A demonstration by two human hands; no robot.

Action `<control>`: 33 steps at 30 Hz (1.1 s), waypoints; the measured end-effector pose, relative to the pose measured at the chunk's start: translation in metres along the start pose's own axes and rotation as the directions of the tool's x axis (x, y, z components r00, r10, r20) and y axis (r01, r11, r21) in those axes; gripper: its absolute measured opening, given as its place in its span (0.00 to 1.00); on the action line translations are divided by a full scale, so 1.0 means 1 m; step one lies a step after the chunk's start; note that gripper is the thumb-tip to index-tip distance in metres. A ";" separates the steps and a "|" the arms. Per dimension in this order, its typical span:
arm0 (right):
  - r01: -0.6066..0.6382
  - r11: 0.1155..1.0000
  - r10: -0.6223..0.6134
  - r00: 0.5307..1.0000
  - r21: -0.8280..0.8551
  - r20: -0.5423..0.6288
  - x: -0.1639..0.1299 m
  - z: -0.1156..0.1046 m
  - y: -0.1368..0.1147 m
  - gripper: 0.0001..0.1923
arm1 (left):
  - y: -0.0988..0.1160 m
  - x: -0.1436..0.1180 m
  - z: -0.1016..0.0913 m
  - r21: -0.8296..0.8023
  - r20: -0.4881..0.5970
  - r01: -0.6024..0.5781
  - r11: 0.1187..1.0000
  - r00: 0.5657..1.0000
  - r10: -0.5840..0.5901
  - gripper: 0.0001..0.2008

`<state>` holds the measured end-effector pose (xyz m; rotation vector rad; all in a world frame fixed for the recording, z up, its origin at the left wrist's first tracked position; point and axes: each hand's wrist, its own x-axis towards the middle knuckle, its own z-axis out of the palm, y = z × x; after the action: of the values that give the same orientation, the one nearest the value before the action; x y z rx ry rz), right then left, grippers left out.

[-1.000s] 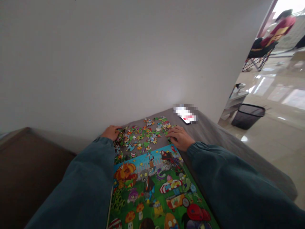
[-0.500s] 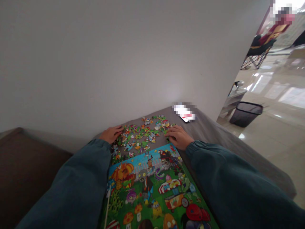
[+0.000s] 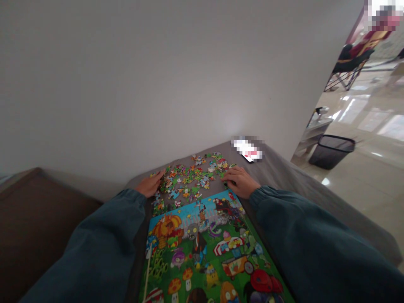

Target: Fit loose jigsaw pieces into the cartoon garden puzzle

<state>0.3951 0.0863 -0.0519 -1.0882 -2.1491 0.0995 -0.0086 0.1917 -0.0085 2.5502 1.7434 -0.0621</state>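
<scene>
Loose jigsaw puzzle pieces (image 3: 186, 179), in many colours, lie spread on a grey cloth. My left hand (image 3: 150, 185) rests at the left edge of the spread, its fingers stretched out over a few pieces. At the right edge, my right hand (image 3: 241, 182) lies palm down, fingers loosely bent, with the tips touching pieces there. A small dark green piece shows under those fingertips. Between my forearms and below the pieces is a large cartoon picture board (image 3: 202, 244) with zombies, mushrooms and a pumpkin. It touches neither hand.
A phone (image 3: 248, 150) with a lit, blurred screen lies on the grey cloth (image 3: 284, 181) near the white wall (image 3: 158, 84). A brown surface (image 3: 47, 214) stands at left. On the tiled floor are a mesh bin (image 3: 333, 151) and a folding chair (image 3: 353, 63) farther back.
The whole view has shifted slightly, so things appear a little farther right. My left hand's fingers lie a bit more over the pieces; my right hand keeps its place beside them.
</scene>
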 end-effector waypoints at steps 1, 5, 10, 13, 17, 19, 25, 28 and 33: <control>0.002 1.000 -0.002 1.000 0.001 0.001 0.000 0.000 0.000 0.14 | 0.001 -0.001 -0.002 -0.006 -0.001 -0.003 1.000 1.000 0.003 0.27; 0.000 1.000 0.000 1.000 -0.008 0.017 0.000 0.000 0.000 0.13 | 0.008 -0.004 -0.006 -0.031 -0.046 -0.036 0.999 0.998 0.035 0.27; -0.004 1.000 0.004 1.000 -0.013 0.018 0.001 0.000 0.001 0.13 | 0.020 0.006 -0.010 -0.091 -0.112 -0.068 0.994 0.992 0.057 0.23; -0.007 1.000 0.007 1.000 -0.009 0.021 0.001 0.000 0.001 0.14 | 0.022 0.008 -0.017 -0.158 -0.126 -0.022 0.987 0.992 0.002 0.23; -0.007 1.000 0.007 1.000 -0.004 0.025 0.001 0.000 0.002 0.13 | 0.025 0.001 -0.026 -0.271 -0.117 0.043 0.962 0.990 -0.077 0.27; -0.001 1.000 0.001 1.000 -0.005 0.025 0.001 0.000 0.002 0.13 | 0.034 -0.007 -0.030 -0.315 -0.108 0.032 0.949 0.992 -0.069 0.29; 0.000 1.000 0.001 1.000 -0.007 0.019 0.002 0.000 0.002 0.14 | 0.105 -0.051 -0.042 -0.540 -0.042 -0.055 0.840 0.998 0.038 0.18; -0.004 1.000 0.004 1.000 -0.008 0.019 0.001 0.000 0.002 0.14 | 0.147 -0.079 -0.043 -0.665 0.079 -0.065 0.744 0.984 0.157 0.13; -0.008 1.000 0.008 1.000 -0.018 0.013 0.001 0.000 0.001 0.13 | 0.181 -0.105 -0.027 -0.529 0.072 -0.183 0.828 0.963 0.259 0.11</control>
<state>0.3959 0.0876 -0.0514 -1.1090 -2.1616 0.0915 0.1218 0.0303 0.0284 2.2524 1.1904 0.2071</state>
